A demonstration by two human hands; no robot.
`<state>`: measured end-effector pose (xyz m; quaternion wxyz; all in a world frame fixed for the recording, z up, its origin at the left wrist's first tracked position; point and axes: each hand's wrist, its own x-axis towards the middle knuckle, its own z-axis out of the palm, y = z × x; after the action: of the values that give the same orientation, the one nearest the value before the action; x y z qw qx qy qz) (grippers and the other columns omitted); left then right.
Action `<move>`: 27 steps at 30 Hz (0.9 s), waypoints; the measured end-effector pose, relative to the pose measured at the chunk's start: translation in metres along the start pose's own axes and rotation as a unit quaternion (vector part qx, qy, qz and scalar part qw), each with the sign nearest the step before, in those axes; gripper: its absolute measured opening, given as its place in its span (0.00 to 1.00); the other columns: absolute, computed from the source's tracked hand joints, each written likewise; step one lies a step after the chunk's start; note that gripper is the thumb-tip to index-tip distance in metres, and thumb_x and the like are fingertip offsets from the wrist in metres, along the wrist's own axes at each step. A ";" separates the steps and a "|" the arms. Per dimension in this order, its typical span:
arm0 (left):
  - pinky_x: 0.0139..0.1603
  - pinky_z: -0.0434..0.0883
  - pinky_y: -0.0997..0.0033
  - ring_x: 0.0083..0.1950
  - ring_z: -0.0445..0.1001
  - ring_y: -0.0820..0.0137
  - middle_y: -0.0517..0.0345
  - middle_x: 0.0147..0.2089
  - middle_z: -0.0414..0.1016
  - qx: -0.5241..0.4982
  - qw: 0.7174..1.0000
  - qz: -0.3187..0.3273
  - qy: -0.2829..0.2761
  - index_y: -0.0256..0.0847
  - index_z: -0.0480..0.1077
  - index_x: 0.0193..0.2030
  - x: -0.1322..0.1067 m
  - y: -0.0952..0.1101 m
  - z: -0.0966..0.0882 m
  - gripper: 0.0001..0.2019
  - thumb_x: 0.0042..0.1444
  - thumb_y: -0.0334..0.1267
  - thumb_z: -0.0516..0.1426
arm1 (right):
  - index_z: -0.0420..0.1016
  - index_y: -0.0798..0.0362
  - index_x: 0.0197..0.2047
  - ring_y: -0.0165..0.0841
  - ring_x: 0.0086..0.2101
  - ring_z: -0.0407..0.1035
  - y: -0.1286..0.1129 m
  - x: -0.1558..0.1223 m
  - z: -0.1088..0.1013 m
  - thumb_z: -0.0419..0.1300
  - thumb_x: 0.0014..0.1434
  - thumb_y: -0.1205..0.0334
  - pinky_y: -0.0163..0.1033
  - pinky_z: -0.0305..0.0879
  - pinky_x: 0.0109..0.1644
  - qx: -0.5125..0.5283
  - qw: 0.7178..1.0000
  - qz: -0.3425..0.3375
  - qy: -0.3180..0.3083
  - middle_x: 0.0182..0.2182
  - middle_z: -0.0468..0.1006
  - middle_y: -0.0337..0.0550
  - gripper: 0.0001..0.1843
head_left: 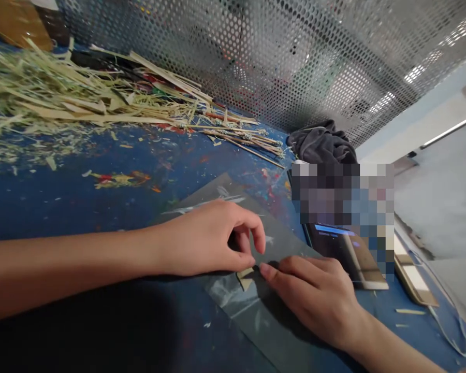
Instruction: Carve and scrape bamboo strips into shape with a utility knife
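Observation:
My left hand [213, 238] rests on a grey sheet [267, 316] that lies on the blue table, fingers curled, thumb and fingertips pinching a small tan strip piece [245, 277]. My right hand [314, 295] lies palm down beside it, fingers together, and its index fingertip touches the same piece from the right. Most of the piece is hidden under the fingers.
A heap of pale bamboo strips and shavings [62, 98] covers the far left of the paint-stained blue table [62, 197]. A dark cloth [322, 145] sits by the perforated metal wall [275, 57]. A phone [345, 248] and a second device [415, 280] with a cable lie at the right.

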<state>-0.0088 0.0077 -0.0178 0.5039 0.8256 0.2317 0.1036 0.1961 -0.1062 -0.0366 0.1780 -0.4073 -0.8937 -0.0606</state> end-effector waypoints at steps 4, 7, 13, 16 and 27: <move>0.31 0.65 0.80 0.29 0.74 0.77 0.70 0.27 0.75 0.008 0.999 -0.029 0.014 0.42 0.72 0.32 0.000 0.005 0.002 0.04 0.48 0.31 0.59 | 0.75 0.50 0.40 0.26 0.21 0.57 -0.001 -0.002 0.000 0.59 0.60 0.64 0.36 0.49 0.24 -0.019 0.999 -0.029 -0.020 0.22 0.69 0.33 0.05; 0.31 0.65 0.79 0.29 0.73 0.76 0.70 0.27 0.75 0.010 0.999 -0.036 0.014 0.41 0.73 0.32 0.000 0.006 0.002 0.05 0.48 0.30 0.59 | 0.75 0.51 0.44 0.26 0.21 0.58 0.000 -0.004 0.001 0.59 0.61 0.66 0.35 0.50 0.24 -0.021 1.000 -0.013 0.007 0.24 0.71 0.35 0.08; 0.28 0.64 0.79 0.28 0.73 0.76 0.68 0.26 0.75 -0.012 1.000 -0.029 0.006 0.40 0.72 0.32 0.001 0.002 0.002 0.05 0.46 0.30 0.58 | 0.75 0.49 0.44 0.27 0.21 0.59 0.001 -0.003 -0.001 0.57 0.62 0.63 0.36 0.50 0.24 -0.035 0.999 -0.031 -0.026 0.23 0.71 0.35 0.08; 0.27 0.64 0.79 0.28 0.72 0.76 0.67 0.27 0.74 -0.013 1.000 -0.015 0.008 0.40 0.73 0.30 0.001 0.000 0.002 0.04 0.46 0.31 0.58 | 0.75 0.49 0.45 0.27 0.21 0.59 0.000 -0.002 -0.003 0.57 0.62 0.64 0.36 0.49 0.24 -0.042 0.999 -0.022 -0.019 0.23 0.71 0.35 0.09; 0.31 0.65 0.78 0.30 0.72 0.75 0.66 0.27 0.73 -0.006 1.000 -0.019 0.005 0.40 0.71 0.29 0.001 0.004 0.001 0.03 0.45 0.30 0.58 | 0.73 0.50 0.49 0.26 0.22 0.57 0.001 -0.001 0.001 0.56 0.63 0.63 0.36 0.47 0.24 -0.047 0.999 -0.003 -0.002 0.25 0.70 0.35 0.12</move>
<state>-0.0062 0.0058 -0.0150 0.5094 0.8177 0.2491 0.0992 0.1974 -0.1063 -0.0382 0.1568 -0.4125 -0.8915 -0.1025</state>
